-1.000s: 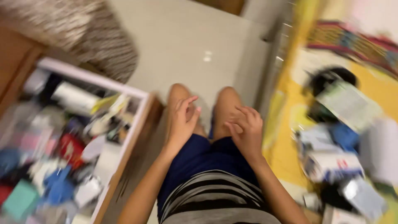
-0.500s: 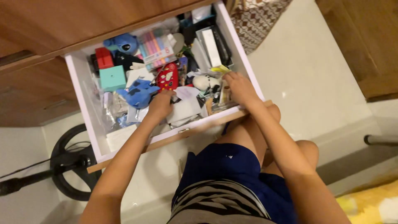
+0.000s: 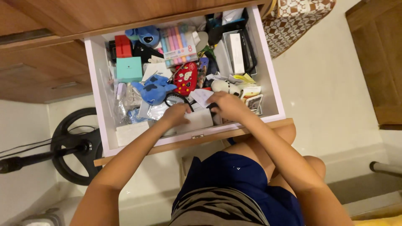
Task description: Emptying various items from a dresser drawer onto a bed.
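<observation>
As if rummaging, both hands (image 3: 201, 111) low.

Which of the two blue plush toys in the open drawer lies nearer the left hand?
The blue plush toy lying mid-drawer, below the teal square box; the other blue plush sits against the drawer's back wall, far from the left hand.

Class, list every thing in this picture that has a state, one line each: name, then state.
drawer: pulled open, crammed full
left hand: resting on white box
right hand: down among the clutter
pack of pens: lying flat
teal box: closed
blue plush toy: lying on its side
</observation>
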